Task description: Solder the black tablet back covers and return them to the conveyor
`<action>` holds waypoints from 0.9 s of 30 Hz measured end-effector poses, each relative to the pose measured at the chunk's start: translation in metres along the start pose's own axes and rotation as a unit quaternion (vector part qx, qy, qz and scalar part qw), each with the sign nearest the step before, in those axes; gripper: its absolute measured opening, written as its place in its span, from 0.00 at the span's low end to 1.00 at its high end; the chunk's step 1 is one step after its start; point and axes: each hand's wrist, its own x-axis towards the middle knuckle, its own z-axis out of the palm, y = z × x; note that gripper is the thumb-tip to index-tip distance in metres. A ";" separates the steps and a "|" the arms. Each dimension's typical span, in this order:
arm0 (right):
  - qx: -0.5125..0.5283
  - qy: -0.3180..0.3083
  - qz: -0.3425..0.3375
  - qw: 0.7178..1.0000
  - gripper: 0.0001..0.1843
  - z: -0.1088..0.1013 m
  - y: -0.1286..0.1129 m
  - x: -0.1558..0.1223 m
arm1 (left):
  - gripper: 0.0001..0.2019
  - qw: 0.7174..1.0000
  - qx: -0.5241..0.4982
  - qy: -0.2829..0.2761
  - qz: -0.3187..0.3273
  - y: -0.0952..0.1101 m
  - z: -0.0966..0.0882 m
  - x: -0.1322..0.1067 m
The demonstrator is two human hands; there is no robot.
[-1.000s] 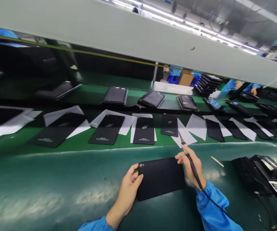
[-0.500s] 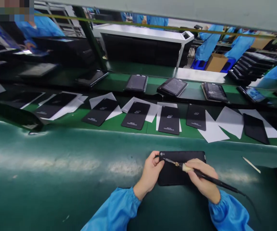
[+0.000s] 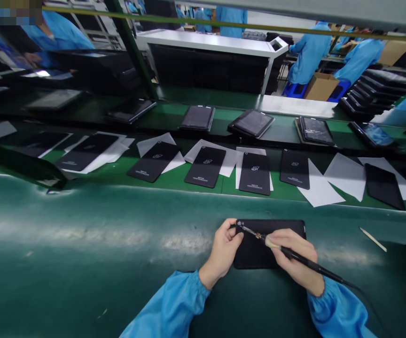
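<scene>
A black tablet back cover (image 3: 259, 249) lies flat on the dark green mat in front of me. My left hand (image 3: 224, 251) grips its left edge, fingers curled round it. My right hand (image 3: 296, 263) is closed like a pen grip on a thin black corded tool (image 3: 294, 256), probably a soldering iron. The tool's metal tip rests at the cover's upper left corner, close to my left thumb. Both my sleeves are blue.
A conveyor beyond the mat carries several black covers (image 3: 206, 166) on white sheets (image 3: 321, 188). A farther lane holds tablets (image 3: 252, 123). A thin stick (image 3: 372, 239) lies at right. People in blue coats (image 3: 310, 51) work at the back, with a white table (image 3: 210, 42).
A second ago the tool pointed up and away from the cover; my right hand then brought its tip down to the cover's upper left corner. My view has swung left and down.
</scene>
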 end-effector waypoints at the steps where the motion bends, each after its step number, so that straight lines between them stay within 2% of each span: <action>1: -0.002 -0.001 0.002 1.000 0.15 0.000 0.001 0.000 | 0.16 1.000 0.000 0.000 0.000 0.000 0.000 0.000; 10: -0.001 -0.027 0.015 1.000 0.14 -0.002 0.002 -0.001 | 0.15 1.000 0.014 0.002 0.000 0.005 0.001 -0.002; 18: 0.001 -0.002 0.024 1.000 0.13 -0.009 0.002 0.006 | 0.13 1.000 0.016 -0.001 0.002 0.004 0.003 -0.002; 27: -0.002 -0.031 0.033 0.999 0.10 -0.013 0.004 0.013 | 0.13 1.000 0.016 0.004 0.000 0.004 0.004 -0.003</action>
